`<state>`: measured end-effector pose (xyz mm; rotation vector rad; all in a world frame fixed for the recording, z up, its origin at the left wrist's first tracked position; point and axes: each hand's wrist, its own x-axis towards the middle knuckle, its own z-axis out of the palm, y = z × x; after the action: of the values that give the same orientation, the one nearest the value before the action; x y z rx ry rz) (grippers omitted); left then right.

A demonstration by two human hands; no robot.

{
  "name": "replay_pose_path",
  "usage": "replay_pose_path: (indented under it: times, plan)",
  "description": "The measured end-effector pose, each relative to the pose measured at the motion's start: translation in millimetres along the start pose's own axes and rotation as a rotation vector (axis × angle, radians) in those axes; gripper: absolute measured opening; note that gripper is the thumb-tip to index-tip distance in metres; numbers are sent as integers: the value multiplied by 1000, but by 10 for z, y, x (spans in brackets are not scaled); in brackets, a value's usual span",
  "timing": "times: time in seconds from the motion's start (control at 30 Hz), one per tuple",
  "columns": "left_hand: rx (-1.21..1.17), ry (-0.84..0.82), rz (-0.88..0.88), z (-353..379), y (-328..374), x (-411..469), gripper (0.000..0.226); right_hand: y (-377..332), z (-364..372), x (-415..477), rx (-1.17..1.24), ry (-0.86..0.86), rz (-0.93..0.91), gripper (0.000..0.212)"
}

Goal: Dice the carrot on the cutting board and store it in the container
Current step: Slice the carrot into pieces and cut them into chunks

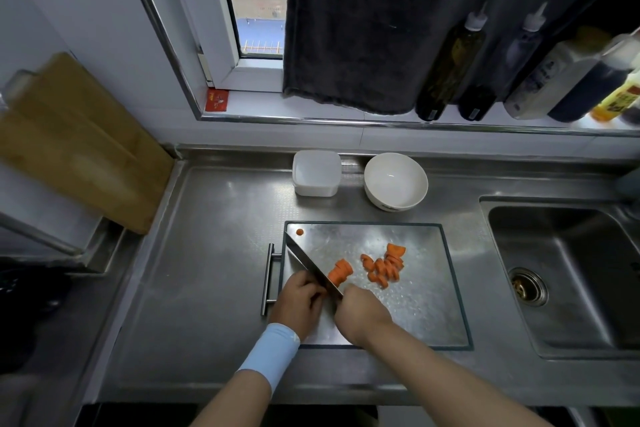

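Left hand (299,302): fingers curled under, knuckles close against the left face of the blade; whatever lies beneath them hidden, so cannot tell if anything is held; light-blue sleeve (273,354) on the wrist.
Right hand (360,312): fingers wrapped tight round the handle of the knife (308,262), handle buried in the fist.
Knife: long axis diagonal, tip toward the far-left corner of the board, heel at the near-right by the fist.
Carrot (340,272): short stack of cut rounds just right of the blade and touching it, long axis running away from the blade toward the far right.
Slices (384,267): loose heap right of the stack, near mid-board; one stray round (300,231) at the far-left corner.
Cutting board (426,305): steel with a dark rim, bar handle on its left side, flat on the counter.
Container (316,173): white, squarish, lidless, beyond the board at the counter's far edge.
Bowl (396,181): white, just right of the container.
Counter (207,253): stainless steel, sink (571,270) with drain at right.
Room: wooden boards (79,139) leaning at far left; window (256,10) above; dark towel (363,28) hanging; bottles (519,73) along the sill at right.
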<state>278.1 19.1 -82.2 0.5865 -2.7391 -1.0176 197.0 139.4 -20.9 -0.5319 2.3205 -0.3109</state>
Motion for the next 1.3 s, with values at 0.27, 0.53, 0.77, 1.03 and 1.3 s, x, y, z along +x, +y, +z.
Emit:
replay_pose_path:
  times: [0.27, 0.53, 0.77, 1.03, 1.3]
  plan:
    - [-4, -13, -56, -34, 26, 10, 7, 34, -65, -121, -3, 42, -29, 17]
    - [30, -25, -93, -31, 23, 12, 9, 101, 3, -315, -46, 73, -26, 13]
    - [23, -2, -82, -28, 39, -8, 8, 98, -5, -292, -35, 7, 18, 20]
    - [4, -4, -80, -17, 4, -18, 6, 75, -43, -146, -51, -72, 21, 20]
    - [-13, 3, -55, 6, -55, -23, 7, -10, 51, -76, -4, -18, 23, 20]
